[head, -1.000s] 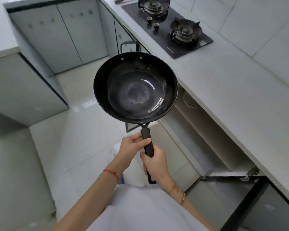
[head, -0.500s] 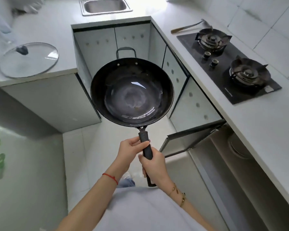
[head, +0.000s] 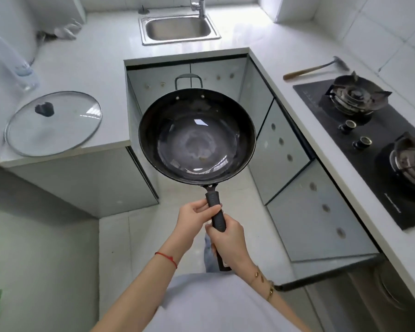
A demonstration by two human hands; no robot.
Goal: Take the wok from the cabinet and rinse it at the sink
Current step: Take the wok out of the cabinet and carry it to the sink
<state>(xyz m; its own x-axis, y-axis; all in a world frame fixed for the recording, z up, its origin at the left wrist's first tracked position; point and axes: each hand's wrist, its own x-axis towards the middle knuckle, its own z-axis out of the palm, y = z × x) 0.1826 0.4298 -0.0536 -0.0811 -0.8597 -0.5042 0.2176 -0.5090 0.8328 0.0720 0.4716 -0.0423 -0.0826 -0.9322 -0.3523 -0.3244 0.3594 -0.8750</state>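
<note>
White L-shaped worktop (head: 101, 58), steel sink (head: 179, 28) newly in view at its far edge. Round black steel wok (head: 196, 136) was held level above the floor, left hand (head: 193, 218) and right hand (head: 229, 239) both gripping its long handle. Cabinet stage done; rinsing ahead.

Home kitchen, small U-shaped layout w/ white countertop (head: 86, 56) and grey cabinet doors (head: 316, 212) below. Steel sink (head: 180, 29) w/ faucet (head: 198, 6) at top center, two-burner gas hob (head: 369, 144) at right, spatula (head: 314, 68) above it. Glass pot lid (head: 53, 123) at left; white tiled walls, floor.
</note>
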